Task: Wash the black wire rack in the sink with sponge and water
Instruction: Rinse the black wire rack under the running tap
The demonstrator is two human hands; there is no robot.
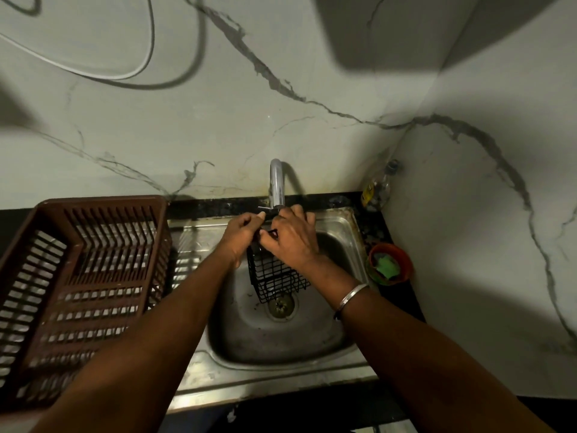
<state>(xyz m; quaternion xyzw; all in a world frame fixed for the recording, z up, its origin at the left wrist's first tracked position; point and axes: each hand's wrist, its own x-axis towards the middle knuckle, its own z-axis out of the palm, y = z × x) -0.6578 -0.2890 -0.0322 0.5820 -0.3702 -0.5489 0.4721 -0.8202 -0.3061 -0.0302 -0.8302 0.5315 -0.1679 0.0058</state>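
Note:
The black wire rack hangs over the steel sink, just above the drain and below the tap. My left hand grips its upper left edge with curled fingers. My right hand covers the rack's top, thumb and fingers curled round the wire there. No water stream shows from the tap. A green sponge lies in an orange bowl right of the sink.
A brown plastic dish basket stands on the drainboard to the left. A clear bottle sits in the back right corner. Marble-pattern walls close in behind and to the right.

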